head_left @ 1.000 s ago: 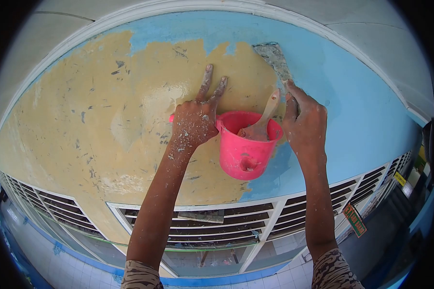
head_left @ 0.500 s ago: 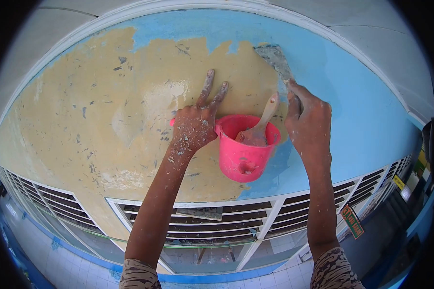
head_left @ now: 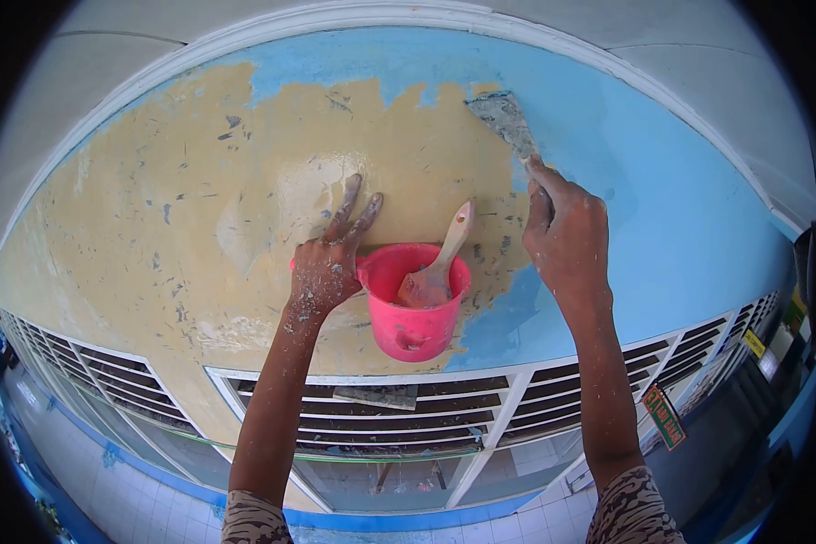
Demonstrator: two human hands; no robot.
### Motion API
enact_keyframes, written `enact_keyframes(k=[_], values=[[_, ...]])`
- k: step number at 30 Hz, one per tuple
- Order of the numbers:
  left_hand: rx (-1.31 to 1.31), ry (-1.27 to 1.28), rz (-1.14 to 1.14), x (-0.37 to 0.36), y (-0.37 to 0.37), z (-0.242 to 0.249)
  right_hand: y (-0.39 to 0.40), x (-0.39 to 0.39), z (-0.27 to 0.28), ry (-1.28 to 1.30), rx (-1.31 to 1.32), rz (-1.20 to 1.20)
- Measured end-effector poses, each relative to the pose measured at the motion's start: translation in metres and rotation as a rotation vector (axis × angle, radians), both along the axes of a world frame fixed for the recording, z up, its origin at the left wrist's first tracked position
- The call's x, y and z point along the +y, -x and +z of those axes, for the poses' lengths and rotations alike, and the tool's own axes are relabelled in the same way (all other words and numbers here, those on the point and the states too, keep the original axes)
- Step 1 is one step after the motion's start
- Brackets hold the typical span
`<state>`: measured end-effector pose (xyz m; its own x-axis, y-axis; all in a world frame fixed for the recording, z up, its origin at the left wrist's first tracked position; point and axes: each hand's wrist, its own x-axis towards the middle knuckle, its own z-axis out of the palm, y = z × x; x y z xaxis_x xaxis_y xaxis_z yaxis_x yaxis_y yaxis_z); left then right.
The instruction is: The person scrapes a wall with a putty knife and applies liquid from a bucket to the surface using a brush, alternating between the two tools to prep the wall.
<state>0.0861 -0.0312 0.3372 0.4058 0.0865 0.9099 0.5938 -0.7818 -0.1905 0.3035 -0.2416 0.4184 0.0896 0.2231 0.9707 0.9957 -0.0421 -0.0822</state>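
Note:
My right hand (head_left: 571, 240) is closed round the handle of a paint scraper (head_left: 506, 122). The scraper's broad, smeared blade lies on the wall where bare tan meets blue paint. My left hand (head_left: 322, 272), speckled with paint flakes, grips the handle of a pink plastic dipper (head_left: 414, 331), with two fingers stretched up towards the wall. Inside the dipper leans a paintbrush (head_left: 451, 240), its pale handle upward and its bristle tips hidden by the rim. The wall's scraped tan area (head_left: 145, 199) carries dark flecks and a wet, shiny patch.
Blue paint (head_left: 680, 218) covers the right side of the wall and a strip along the top. A white moulding (head_left: 426, 16) borders the ceiling. Below run louvred windows (head_left: 462, 412), with a flat board (head_left: 376, 396) on the slats. A hanging sign (head_left: 664, 417) is at lower right.
My left hand and the dipper have moved left and slightly down. The scraper blade has shifted a little left and down across the paint edge, exposing slightly more tan.

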Motion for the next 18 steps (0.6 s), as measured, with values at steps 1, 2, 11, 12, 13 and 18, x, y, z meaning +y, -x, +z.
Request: enact_keyframes(k=[1,2,11,12,13,18], values=[[-0.006,-0.001,0.001,0.002,0.002,-0.001,0.001,0.003,0.004,0.009,0.007,-0.015],[0.000,0.016,-0.012,0.003,0.005,-0.002,0.002,0.005,0.005,0.019,0.022,-0.030],[-0.010,0.037,-0.005,0.004,0.022,-0.002,0.001,0.013,0.008,-0.002,-0.003,-0.018],[-0.014,0.026,-0.008,0.005,0.023,-0.002,0.003,0.017,0.013,-0.004,0.008,-0.018],[-0.006,0.024,-0.009,0.005,0.023,-0.002,0.009,0.021,0.021,0.005,0.022,-0.028],[-0.014,0.042,0.024,0.010,0.036,-0.004,0.016,0.006,0.011,0.016,-0.007,-0.040]])
